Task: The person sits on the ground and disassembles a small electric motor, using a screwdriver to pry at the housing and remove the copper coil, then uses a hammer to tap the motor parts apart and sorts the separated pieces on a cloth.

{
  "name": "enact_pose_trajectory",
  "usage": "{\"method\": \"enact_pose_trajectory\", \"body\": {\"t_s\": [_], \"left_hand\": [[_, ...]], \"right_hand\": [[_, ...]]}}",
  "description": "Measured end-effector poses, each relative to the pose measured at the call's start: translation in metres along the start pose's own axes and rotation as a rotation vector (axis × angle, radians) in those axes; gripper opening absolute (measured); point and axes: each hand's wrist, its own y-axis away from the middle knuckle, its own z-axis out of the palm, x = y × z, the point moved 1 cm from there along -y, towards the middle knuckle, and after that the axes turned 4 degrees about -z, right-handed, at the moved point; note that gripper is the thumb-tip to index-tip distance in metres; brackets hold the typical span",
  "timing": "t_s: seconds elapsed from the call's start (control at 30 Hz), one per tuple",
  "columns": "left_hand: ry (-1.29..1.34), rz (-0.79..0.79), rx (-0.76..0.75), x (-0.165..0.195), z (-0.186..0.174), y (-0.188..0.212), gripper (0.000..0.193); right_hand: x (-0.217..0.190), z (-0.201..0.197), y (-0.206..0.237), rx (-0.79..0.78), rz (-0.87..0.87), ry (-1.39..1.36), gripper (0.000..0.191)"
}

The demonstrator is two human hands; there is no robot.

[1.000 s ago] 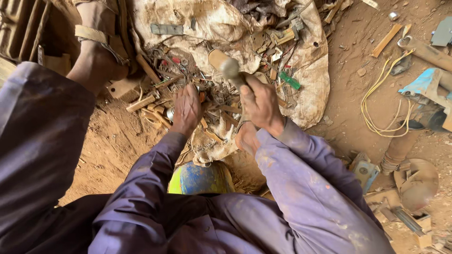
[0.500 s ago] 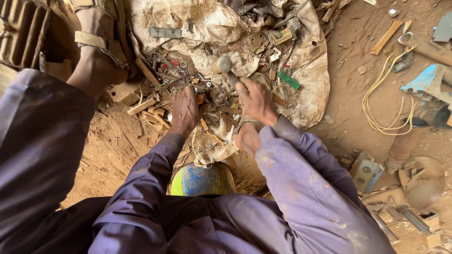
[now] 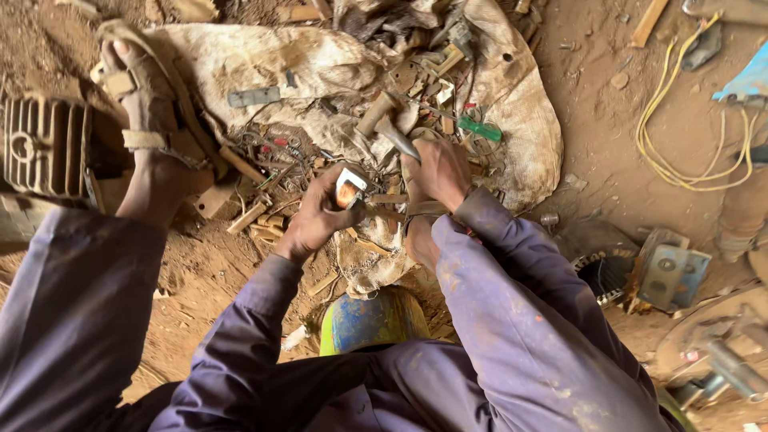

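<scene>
My left hand (image 3: 314, 222) pinches a small white and orange piece (image 3: 350, 192) just above a pile of small metal scraps and tools. My right hand (image 3: 438, 172) is closed round the handle of a hammer (image 3: 386, 124), whose head points up and to the left, close to the piece. Both hands hover over a dirty cloth sack (image 3: 264, 64) spread on the dirt. My purple sleeves fill the lower part of the head view. The underside of each hand is hidden.
My sandalled foot (image 3: 144, 104) rests at the upper left beside a finned metal engine part (image 3: 44, 148). A green-handled screwdriver (image 3: 480, 130) lies on the sack. Yellow wire (image 3: 680, 152) coils at the right above metal parts (image 3: 668, 268). A blue and yellow round object (image 3: 368, 320) sits between my legs.
My left hand rose from the scrap pile and now holds the small white and orange piece. The hammer in my right hand moved slightly lower and closer to my left hand.
</scene>
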Motion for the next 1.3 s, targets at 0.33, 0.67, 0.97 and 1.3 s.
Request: {"method": "enact_pose_trajectory", "body": {"t_s": [0.33, 0.67, 0.97, 1.3], "left_hand": [[0.416, -0.039, -0.207, -0.016, 0.016, -0.006, 0.049], [0.455, -0.084, -0.198, -0.013, 0.025, -0.011, 0.058], [0.377, -0.111, -0.042, -0.011, 0.029, -0.018, 0.052], [-1.304, 0.822, 0.593, 0.007, -0.014, -0.066, 0.046]], "right_hand": [[0.008, 0.003, 0.003, 0.127, -0.134, -0.044, 0.029], [0.007, 0.003, 0.006, 0.056, -0.037, 0.011, 0.03], [0.006, -0.008, 0.009, 0.143, -0.126, 0.162, 0.032], [0.043, -0.036, -0.001, 0.366, 0.067, 0.14, 0.025]]}}
